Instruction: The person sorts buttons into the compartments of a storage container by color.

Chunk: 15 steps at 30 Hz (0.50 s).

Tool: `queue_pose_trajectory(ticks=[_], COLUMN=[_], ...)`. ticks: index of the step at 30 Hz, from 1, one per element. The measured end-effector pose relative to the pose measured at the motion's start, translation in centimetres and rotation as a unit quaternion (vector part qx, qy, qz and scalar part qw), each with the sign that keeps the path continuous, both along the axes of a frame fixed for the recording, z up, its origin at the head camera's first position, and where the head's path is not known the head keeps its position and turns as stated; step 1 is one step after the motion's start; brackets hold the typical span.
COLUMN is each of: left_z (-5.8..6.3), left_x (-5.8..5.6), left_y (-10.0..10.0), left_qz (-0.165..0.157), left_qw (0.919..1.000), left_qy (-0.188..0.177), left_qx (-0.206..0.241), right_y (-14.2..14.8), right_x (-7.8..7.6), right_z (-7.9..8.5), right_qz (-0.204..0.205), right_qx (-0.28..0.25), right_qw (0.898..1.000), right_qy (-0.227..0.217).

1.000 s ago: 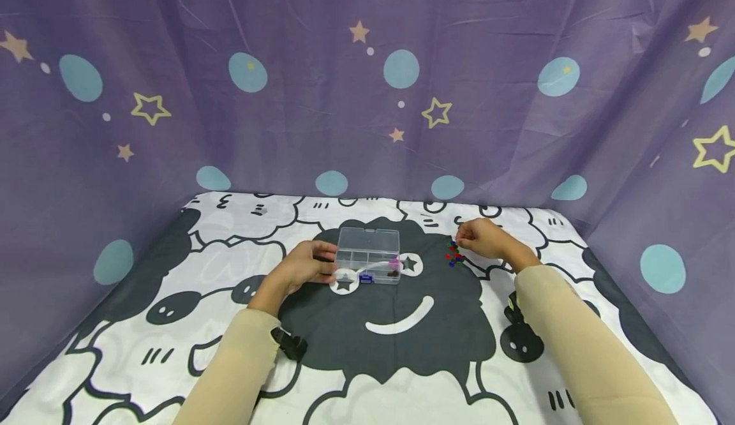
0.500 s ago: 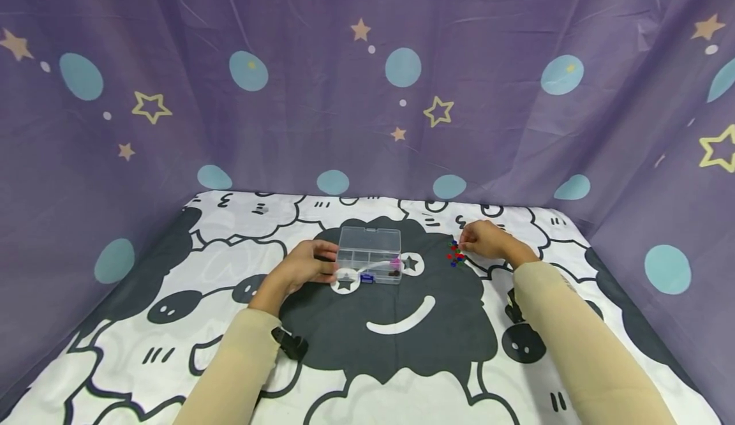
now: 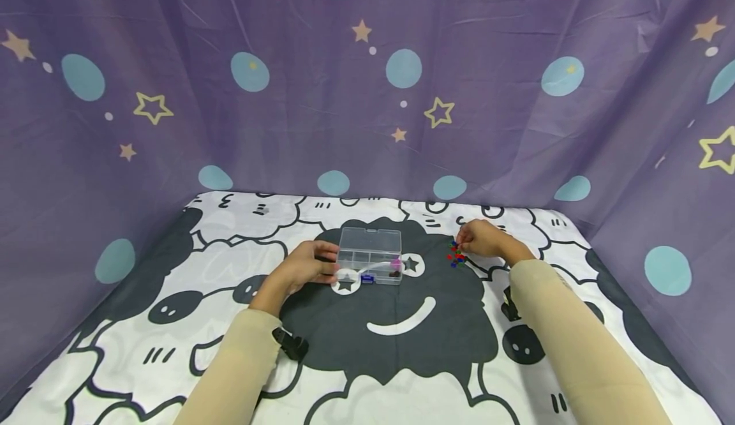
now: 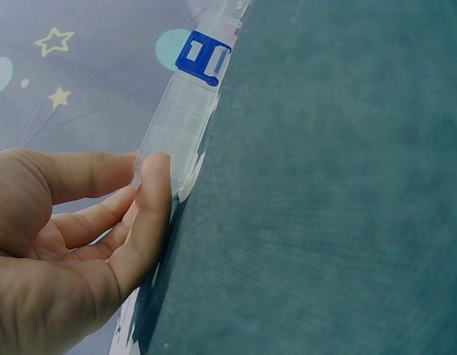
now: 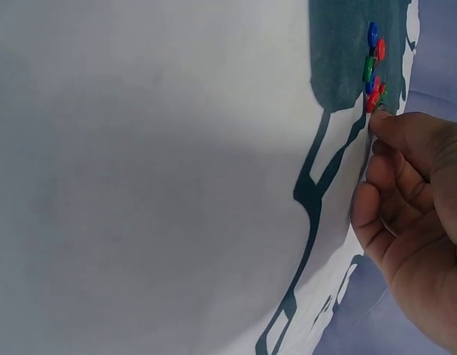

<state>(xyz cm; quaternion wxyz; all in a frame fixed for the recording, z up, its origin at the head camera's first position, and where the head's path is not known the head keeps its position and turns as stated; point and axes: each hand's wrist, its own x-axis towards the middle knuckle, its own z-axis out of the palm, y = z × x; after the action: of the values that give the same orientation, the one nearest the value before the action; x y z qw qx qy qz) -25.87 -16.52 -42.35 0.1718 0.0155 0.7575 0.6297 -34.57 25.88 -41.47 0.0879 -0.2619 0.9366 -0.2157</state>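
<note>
A clear plastic compartment box (image 3: pixel 367 260) with its lid raised stands on the dark sheep face of the cloth, a blue latch (image 4: pixel 204 58) on its front. My left hand (image 3: pixel 310 262) grips its left end between thumb and fingers. Inside, at the right, lie a pink piece (image 3: pixel 395 263) and some dark small pieces (image 3: pixel 395 274). To the right of the box is a small cluster of round red, blue and green button-like pieces (image 5: pixel 373 63). My right hand (image 3: pixel 481 238) is at the cluster's edge, thumb tip against the pieces and other fingers curled; I cannot tell whether it pinches one.
The cloth (image 3: pixel 396 313) with printed cartoon sheep covers the table. A purple curtain (image 3: pixel 321 138) with stars and blue spots rises behind it and along both sides. Black wrist straps (image 3: pixel 289 343) show on the sleeves.
The right hand has shifted very slightly over the cluster of pieces. The left hand and the box stay in place.
</note>
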Motion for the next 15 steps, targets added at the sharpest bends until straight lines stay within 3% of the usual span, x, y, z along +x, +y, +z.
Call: queue_pose_trajectory(ticks=[15], left_z=[0.01], left_x=[0.06], left_y=[0.04], left_qz=[-0.002], left_qw=[1.0000], left_qy=[0.002], left_qx=[0.006], right_y=[0.39], right_x=[0.27], right_z=[-0.30], right_qz=[0.026], right_qx=[-0.016], right_qw=[0.999], right_qy=[0.029])
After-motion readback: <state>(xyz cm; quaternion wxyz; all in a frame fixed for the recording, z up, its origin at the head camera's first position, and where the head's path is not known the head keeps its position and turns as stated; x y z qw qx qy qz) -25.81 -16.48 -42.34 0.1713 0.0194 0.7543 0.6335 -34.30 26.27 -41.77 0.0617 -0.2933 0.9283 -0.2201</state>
